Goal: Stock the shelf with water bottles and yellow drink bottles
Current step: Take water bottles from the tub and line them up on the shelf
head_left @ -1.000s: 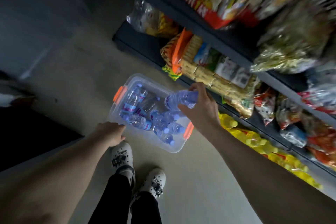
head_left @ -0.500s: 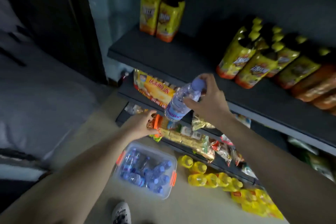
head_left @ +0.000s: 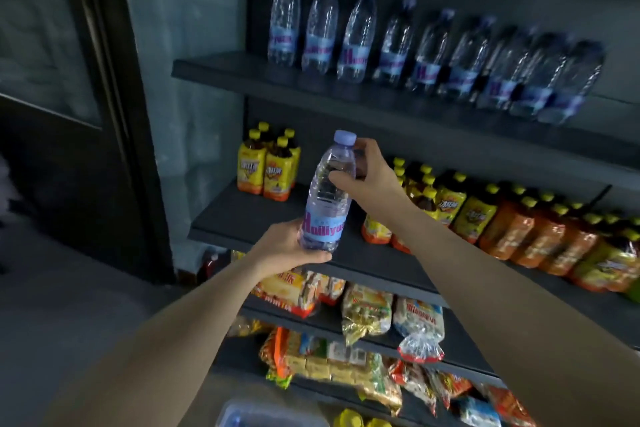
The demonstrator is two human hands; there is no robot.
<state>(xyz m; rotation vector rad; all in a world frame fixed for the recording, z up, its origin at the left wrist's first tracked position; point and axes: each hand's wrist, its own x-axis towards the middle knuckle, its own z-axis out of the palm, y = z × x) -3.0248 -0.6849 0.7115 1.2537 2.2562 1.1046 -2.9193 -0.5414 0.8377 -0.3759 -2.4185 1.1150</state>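
Both my hands hold one water bottle (head_left: 329, 194) upright before the shelf (head_left: 381, 94): left hand (head_left: 289, 248) cups its base, right hand (head_left: 367, 177) grips its neck. Above it, a water bottle row (head_left: 415, 48) lines that shelf; yellow drink bottles (head_left: 268, 166) stand below.

My feed is dim and bluish; the bottle (head_left: 329, 194) in hand reads sharp, while bottles (head_left: 540, 76) up-right of the grip smear, and edges bow.

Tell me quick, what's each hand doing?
Left hand: holding the water bottle at its base.
Right hand: holding the same bottle near its top.
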